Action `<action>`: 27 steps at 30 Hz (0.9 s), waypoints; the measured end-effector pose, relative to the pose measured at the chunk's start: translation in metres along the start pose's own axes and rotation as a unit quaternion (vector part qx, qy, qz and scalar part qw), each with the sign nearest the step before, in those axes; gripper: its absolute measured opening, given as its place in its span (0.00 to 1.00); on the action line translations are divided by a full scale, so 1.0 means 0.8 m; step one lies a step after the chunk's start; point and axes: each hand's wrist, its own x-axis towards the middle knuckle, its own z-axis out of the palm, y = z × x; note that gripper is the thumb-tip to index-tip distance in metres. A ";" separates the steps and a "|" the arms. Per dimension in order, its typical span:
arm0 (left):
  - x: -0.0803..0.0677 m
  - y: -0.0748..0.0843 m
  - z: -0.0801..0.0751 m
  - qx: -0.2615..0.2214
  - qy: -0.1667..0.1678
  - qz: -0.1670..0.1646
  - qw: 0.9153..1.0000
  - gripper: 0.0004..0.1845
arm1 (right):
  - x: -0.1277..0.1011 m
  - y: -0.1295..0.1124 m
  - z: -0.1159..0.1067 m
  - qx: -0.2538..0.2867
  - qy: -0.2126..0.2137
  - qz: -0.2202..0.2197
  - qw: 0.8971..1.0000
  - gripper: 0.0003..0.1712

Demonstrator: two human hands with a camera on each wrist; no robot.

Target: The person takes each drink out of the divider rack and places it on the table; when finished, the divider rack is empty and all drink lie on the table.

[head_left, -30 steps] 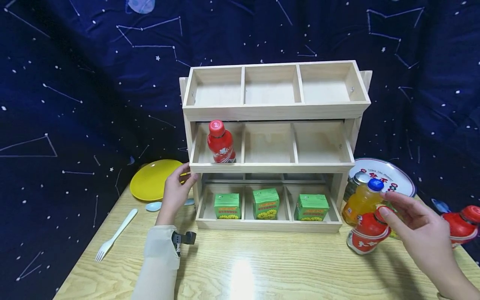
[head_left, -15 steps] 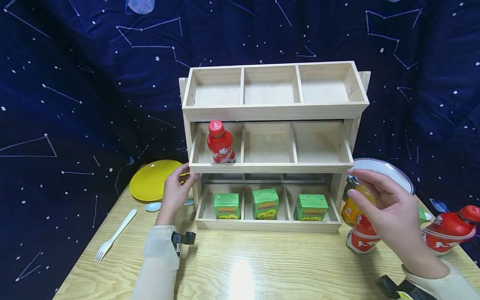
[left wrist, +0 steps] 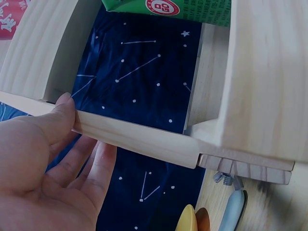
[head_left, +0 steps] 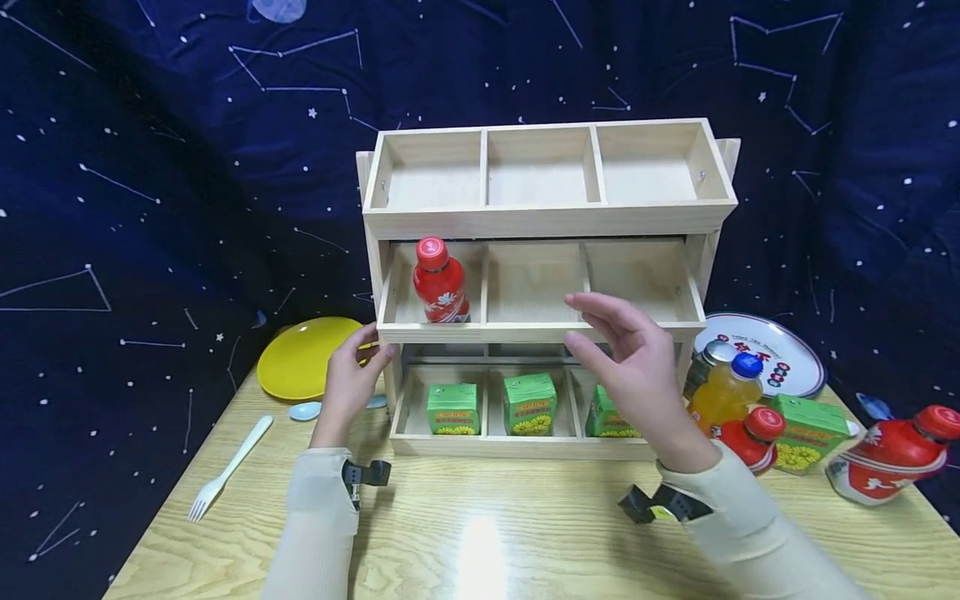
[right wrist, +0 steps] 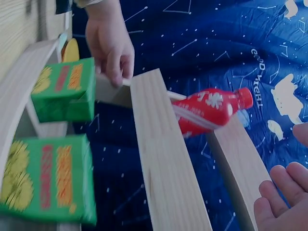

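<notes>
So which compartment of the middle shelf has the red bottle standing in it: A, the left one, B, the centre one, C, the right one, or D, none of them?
A: the red bottle stands upright in the left compartment of the middle shelf, and the other two compartments hold nothing.

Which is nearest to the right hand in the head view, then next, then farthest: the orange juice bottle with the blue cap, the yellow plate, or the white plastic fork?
From the right hand:
1. Orange juice bottle with blue cap, just to its right.
2. Yellow plate, far left, beside the wooden rack.
3. White plastic fork, farthest, at the table's left front.
</notes>
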 end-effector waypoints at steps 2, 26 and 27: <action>0.001 0.000 0.000 0.000 0.001 -0.001 1.000 0.26 | 0.011 0.004 0.013 0.007 -0.006 -0.012 1.000 0.23; 0.001 -0.002 0.000 0.001 0.001 -0.002 1.000 0.26 | 0.113 0.010 0.141 -0.058 -0.092 -0.002 0.994 0.33; 0.001 -0.002 0.000 0.001 0.002 0.000 1.000 0.26 | 0.114 0.010 0.143 -0.064 -0.093 0.005 0.994 0.33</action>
